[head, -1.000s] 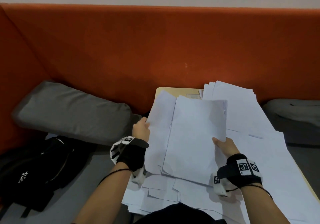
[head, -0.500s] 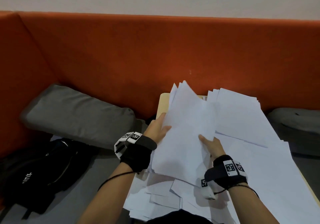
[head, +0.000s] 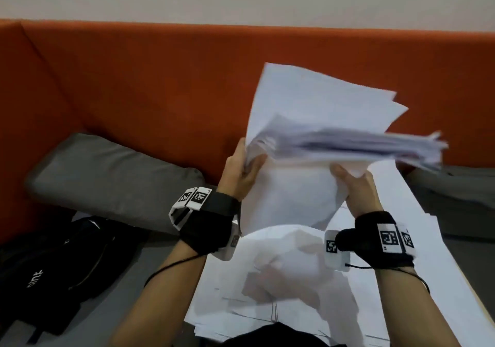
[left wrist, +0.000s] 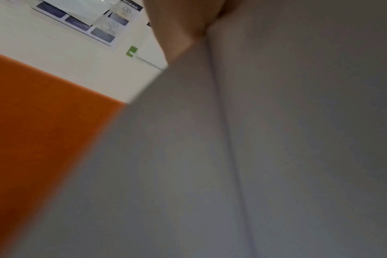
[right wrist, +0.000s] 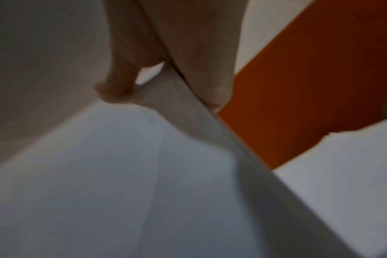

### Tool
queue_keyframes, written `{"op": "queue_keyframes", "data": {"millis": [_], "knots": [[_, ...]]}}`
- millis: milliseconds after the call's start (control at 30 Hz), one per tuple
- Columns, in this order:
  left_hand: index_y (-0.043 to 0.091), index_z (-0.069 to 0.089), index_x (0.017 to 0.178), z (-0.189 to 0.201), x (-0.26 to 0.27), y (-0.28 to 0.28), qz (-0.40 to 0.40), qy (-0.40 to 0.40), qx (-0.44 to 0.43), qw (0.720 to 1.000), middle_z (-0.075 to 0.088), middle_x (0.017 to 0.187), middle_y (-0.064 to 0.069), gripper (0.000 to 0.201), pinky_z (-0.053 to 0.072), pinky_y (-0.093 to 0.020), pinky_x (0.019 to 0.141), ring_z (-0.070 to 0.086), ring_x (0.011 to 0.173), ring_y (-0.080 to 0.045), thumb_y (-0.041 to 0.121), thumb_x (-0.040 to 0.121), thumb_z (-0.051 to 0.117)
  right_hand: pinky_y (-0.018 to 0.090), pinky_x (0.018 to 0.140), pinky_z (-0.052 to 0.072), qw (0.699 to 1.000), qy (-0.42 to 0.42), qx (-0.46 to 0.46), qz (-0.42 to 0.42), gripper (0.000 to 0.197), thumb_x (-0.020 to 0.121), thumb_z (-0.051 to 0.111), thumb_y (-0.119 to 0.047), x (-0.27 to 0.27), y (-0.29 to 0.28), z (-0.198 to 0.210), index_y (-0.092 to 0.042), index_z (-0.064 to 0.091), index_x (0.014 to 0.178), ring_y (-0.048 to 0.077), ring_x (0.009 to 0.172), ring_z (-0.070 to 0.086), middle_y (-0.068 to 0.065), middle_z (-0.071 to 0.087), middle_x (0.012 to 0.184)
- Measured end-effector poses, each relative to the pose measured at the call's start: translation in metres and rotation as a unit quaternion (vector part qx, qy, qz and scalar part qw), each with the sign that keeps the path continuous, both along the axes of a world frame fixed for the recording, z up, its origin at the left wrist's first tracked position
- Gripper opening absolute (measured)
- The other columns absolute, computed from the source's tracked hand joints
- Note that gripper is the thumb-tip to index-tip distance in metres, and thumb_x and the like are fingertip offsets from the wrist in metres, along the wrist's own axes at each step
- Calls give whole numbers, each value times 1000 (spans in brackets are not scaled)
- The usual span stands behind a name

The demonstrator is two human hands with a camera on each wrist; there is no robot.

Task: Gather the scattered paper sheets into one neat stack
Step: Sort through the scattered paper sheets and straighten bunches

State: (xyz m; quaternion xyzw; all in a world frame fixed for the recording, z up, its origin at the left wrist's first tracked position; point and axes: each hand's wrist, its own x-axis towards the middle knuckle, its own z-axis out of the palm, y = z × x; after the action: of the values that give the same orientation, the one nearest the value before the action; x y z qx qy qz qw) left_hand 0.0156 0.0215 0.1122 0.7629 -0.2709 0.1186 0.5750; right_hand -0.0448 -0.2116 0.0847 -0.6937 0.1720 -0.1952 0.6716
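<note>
Gathering step, mid-lift. I had my left hand (head: 239, 171) and right hand (head: 357, 190) each grasping a near edge of the bundle of sheets (head: 321, 137), raised and fanned above the bench (head: 479, 303). More loose sheets (head: 442, 253) lay on the bench beneath. Next, I judged, came squaring the edges against it.

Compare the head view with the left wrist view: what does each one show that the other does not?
Only the head view shows both hands, left hand and right hand, holding the lifted bundle of sheets above the loose sheets, plus a grey cushion and black bag.
Only the left wrist view shows a printed poster on the wall.
Both show paper and the orange backrest.
</note>
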Motion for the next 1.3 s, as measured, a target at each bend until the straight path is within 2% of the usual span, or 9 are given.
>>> {"op": "queue_keyframes", "data": {"millis": [133, 267, 367, 467, 600, 833, 1033, 1167, 1300], "knots": [[-5, 46, 121, -23, 12, -5, 56, 74, 31, 995, 58, 111, -3, 32, 39, -13, 81, 57, 107, -18, 8, 93, 53, 34, 81, 52, 1000, 9, -16, -1, 35, 83, 69, -17, 4, 8, 6, 0, 63, 112, 27, 92, 64, 15, 67, 106], [-4, 41, 129, -41, 10, -12, 65, 75, 45, 994, 59, 124, -16, 40, 46, -33, 92, 57, 114, -32, 12, 94, 50, 30, 75, 48, 999, 30, -34, -17, 29, 86, 63, -9, 6, 15, -4, 0, 61, 114, 26, 94, 61, 13, 65, 106], [-10, 42, 123, -31, 2, -14, 73, 16, -2, 997, 64, 102, -16, 46, 49, -34, 81, 64, 94, -34, 24, 94, 50, 26, 75, 50, 999, -13, -14, -38, 26, 86, 63, -10, 2, 19, 5, -3, 62, 111, 20, 86, 61, 8, 65, 99], [-10, 43, 119, -15, -1, -12, 68, -10, -54, 996, 53, 78, -2, 59, 49, -25, 66, 59, 69, -20, 40, 90, 53, 10, 65, 52, 998, -63, 7, -28, 20, 85, 65, -11, 1, 22, 19, -13, 61, 104, 5, 77, 62, -5, 65, 89], [0, 37, 125, -18, 0, -10, 47, 16, -123, 991, 54, 96, 18, 68, 44, -1, 68, 59, 81, 17, 39, 74, 58, 7, 57, 49, 997, -72, 21, 2, 22, 81, 67, -4, -3, 28, 20, -11, 60, 101, -9, 63, 64, -8, 64, 85], [5, 49, 115, -29, 1, -5, 75, 29, -148, 986, 58, 84, 7, 63, 50, -8, 63, 59, 70, 14, 49, 70, 55, 22, 60, 50, 1000, 12, 3, 27, 20, 81, 69, -15, -7, 38, 6, -8, 62, 99, 22, 80, 62, 3, 65, 86], [16, 48, 114, -24, 3, -6, 67, 53, -170, 982, 60, 89, 15, 49, 53, -17, 69, 62, 76, 7, 42, 75, 60, 11, 55, 51, 999, 2, 27, 39, 16, 82, 66, -9, -5, 32, 7, -11, 64, 97, 1, 64, 67, 0, 68, 87], [2, 42, 127, -61, 12, 1, 68, 151, 28, 986, 63, 111, -14, 46, 47, -31, 84, 63, 102, -29, 19, 87, 60, 24, 72, 48, 994, 111, -15, 17, 36, 87, 63, -16, -6, 35, -35, 4, 58, 117, 22, 86, 60, 16, 63, 105], [5, 40, 134, -118, 27, 29, 57, 262, 348, 898, 47, 134, -19, 48, 36, -32, 101, 46, 124, -32, 19, 91, 56, 29, 70, 41, 990, 127, -1, -60, 35, 92, 55, -12, -1, 18, -43, 10, 54, 118, 25, 89, 52, 18, 58, 100]]}}
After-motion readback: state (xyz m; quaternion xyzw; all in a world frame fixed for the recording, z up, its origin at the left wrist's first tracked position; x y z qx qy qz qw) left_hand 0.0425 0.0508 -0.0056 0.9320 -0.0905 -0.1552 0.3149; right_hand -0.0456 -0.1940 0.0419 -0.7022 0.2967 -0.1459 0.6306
